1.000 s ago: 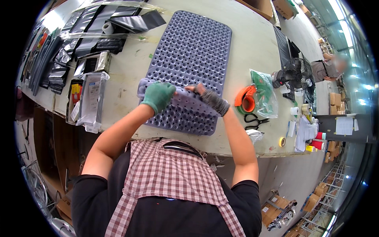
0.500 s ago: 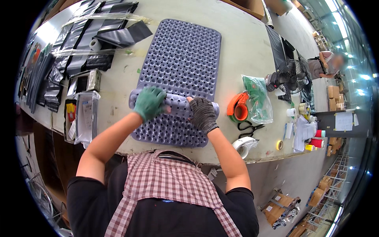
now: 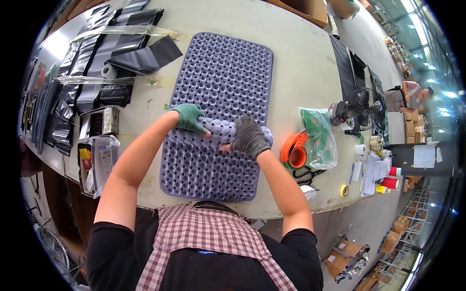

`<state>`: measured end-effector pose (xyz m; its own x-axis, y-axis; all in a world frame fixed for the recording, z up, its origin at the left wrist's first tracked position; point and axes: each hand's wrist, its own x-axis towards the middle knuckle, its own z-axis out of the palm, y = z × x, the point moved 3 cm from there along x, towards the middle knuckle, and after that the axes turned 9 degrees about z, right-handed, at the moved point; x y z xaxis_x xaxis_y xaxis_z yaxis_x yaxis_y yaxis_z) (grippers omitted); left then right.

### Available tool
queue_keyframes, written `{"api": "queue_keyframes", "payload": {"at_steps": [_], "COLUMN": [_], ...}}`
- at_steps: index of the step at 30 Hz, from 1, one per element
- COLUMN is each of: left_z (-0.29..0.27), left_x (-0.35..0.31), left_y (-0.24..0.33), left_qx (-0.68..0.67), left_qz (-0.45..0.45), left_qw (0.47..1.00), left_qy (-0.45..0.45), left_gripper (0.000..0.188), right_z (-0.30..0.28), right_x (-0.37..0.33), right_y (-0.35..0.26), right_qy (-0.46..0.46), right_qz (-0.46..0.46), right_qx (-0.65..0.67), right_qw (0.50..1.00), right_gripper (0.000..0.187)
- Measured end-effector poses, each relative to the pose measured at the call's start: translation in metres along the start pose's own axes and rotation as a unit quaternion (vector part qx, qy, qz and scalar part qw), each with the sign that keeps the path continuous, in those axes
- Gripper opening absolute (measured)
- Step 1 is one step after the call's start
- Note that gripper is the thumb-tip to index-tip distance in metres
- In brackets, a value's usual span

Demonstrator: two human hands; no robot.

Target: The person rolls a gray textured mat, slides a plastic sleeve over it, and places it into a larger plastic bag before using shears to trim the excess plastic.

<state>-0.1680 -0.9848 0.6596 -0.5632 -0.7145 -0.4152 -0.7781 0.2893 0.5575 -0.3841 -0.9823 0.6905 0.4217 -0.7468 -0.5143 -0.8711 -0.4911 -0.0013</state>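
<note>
A purple-grey bath mat covered in round bumps and small holes lies lengthwise on the table before me. Across its middle runs a rolled section of the same bumpy material, with a flat stretch of mat on its near side. My left hand, in a green glove, is closed over the left part of the roll, its bare thumb tip pointing inward. Over the right part, my right hand in a dark grey glove grips the roll, thumb on the near side. Whether the roll and the flat part below are one mat, I cannot tell.
Right of the mat are an orange tape dispenser, a bag with green contents, black scissors and a black fan. Black plastic bags and a clear-wrapped box lie left. A person stands far right.
The roll has moved away from me along the mat, both hands with it, so more flat mat shows on its near side. The whole view has shifted slightly.
</note>
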Motion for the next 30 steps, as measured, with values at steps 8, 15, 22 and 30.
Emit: {"api": "queue_keyframes", "payload": {"at_steps": [8,15,22,30], "left_z": [0.013,-0.087,-0.080,-0.165], "left_x": [0.001,0.077,0.093,0.167], "left_y": [0.053,-0.005,0.012,-0.039], "left_qx": [0.280,0.108,0.231,0.042], "left_qz": [0.006,-0.026,0.060,-0.049], "left_qw": [0.872,0.934,0.825,0.921], "left_qy": [0.400,0.340,0.512,0.383], "left_gripper": [0.058,0.028,0.022,0.031], "right_z": [-0.037,-0.052,-0.085,-0.103], "right_x": [0.075,0.104,0.205,0.192], "right_y": [0.052,0.018,0.096,0.062], "right_qy": [0.295,0.308,0.196,0.147], "right_qz": [-0.067,0.043,0.061,0.038], "right_qx": [0.191,0.175,0.329,-0.086], "right_qw": [0.934,0.934,0.922,0.985], "right_gripper": [0.069,0.047,0.046,0.118]}}
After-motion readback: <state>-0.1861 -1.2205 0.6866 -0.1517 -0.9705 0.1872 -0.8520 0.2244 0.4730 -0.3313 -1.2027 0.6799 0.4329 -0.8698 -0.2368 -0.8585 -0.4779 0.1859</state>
